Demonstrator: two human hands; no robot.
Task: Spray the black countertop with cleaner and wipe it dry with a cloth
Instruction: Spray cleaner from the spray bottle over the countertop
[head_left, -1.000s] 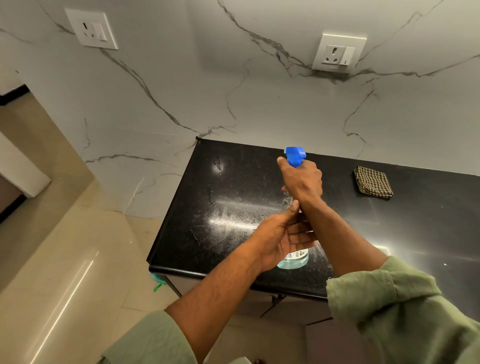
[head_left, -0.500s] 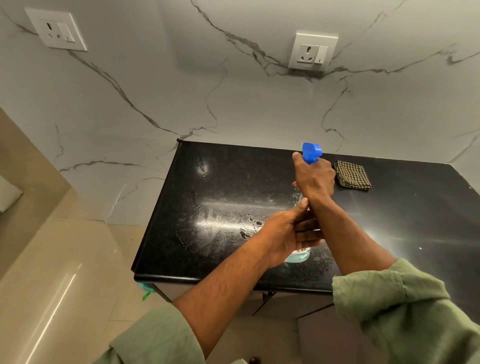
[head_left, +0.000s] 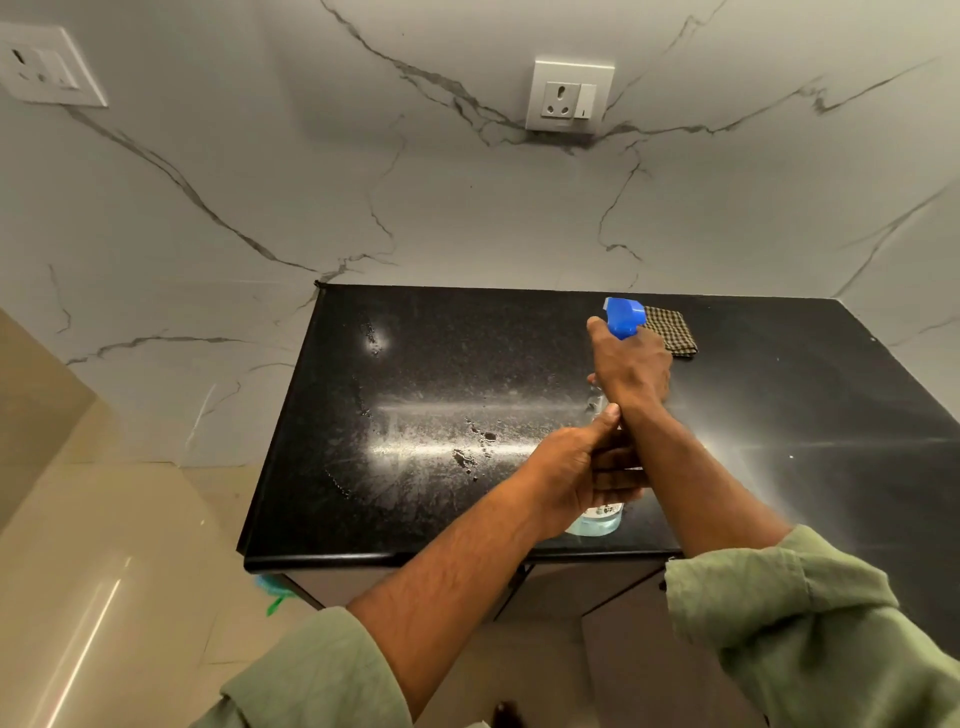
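Clear blue-capped spray bottle (head_left: 597, 519) is gripped by left hand (head_left: 576, 475) at body, right hand (head_left: 631, 369) at trigger; glossy black countertop (head_left: 441, 364) partly misted; folded checked cloth (head_left: 672, 332) unused at one o'clock.

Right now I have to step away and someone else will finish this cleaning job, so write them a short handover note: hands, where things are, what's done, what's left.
Left hand: grips the body of the spray bottle, held over the front part of the black countertop.
Right hand: wrapped round the bottle's neck, just under the blue trigger head.
Checked cloth: folded, lying untouched near the back wall, behind the right hand.
Done: mist and droplets cover the left and middle of the counter.
Left: the right side looks unsprayed; after spraying it, set the bottle down, take the cloth and wipe everything dry.
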